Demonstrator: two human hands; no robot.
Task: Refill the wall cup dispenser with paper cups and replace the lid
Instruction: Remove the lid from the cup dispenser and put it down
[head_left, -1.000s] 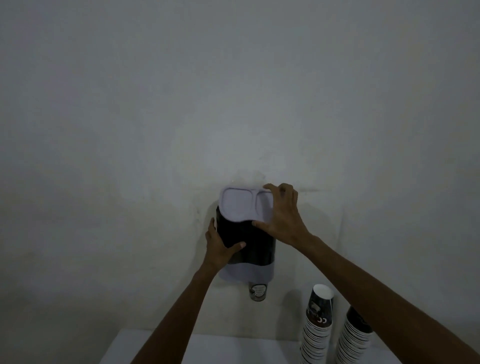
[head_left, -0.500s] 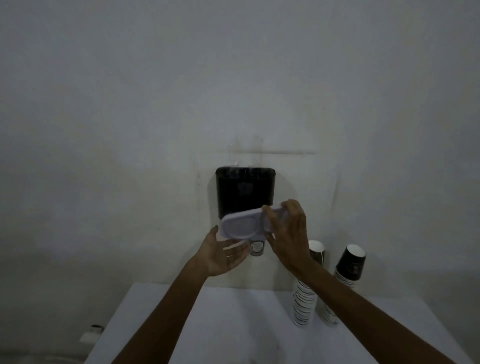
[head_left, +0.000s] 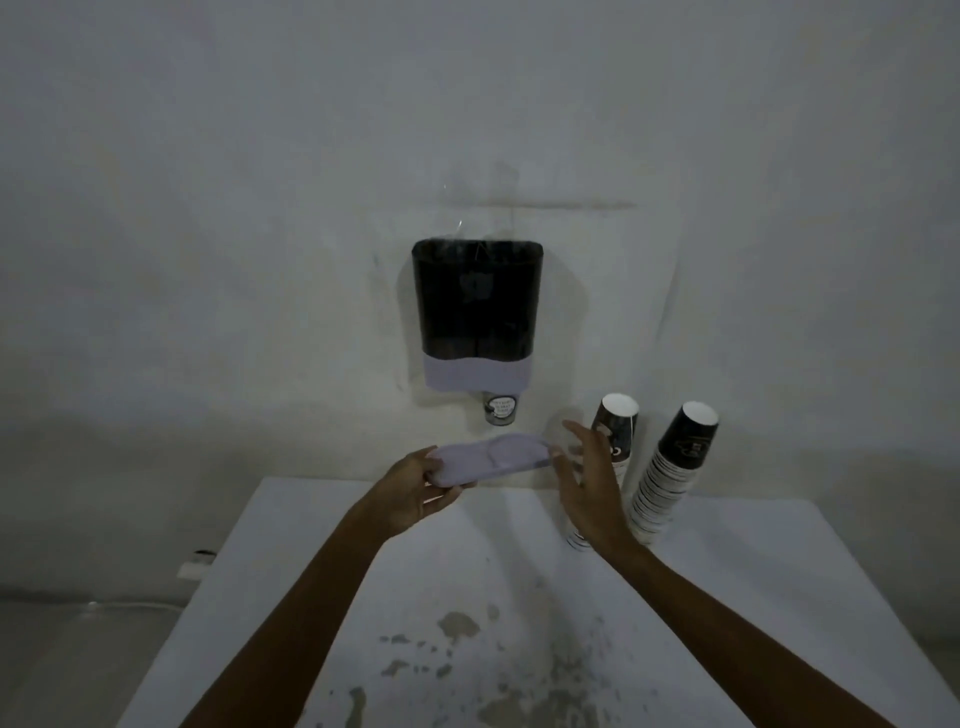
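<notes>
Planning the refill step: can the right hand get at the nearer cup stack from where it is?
Probably yes. The right hand is open, holding nothing, just in front of the nearer cup stack, with nothing between them. The lid is held by the left hand, off to the side.

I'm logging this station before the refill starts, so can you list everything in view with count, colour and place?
Cup dispenser: one, black body with pale lilac base, mounted on the wall, top open.
Dispensed cup: one, dark with a label, poking out under the dispenser's base.
Lid: one, pale lilac, held above the table's far edge, below the dispenser.
Cup stacks: two, black-and-white paper cups stacked upside down, at the back right of the table, leaning.
Table: one, white with worn patches, against the wall.
Small white object: one, low at left beside the table; too unclear to identify.
Left hand: gripping the lid's left end.
Right hand: open, at the lid's right end.
</notes>
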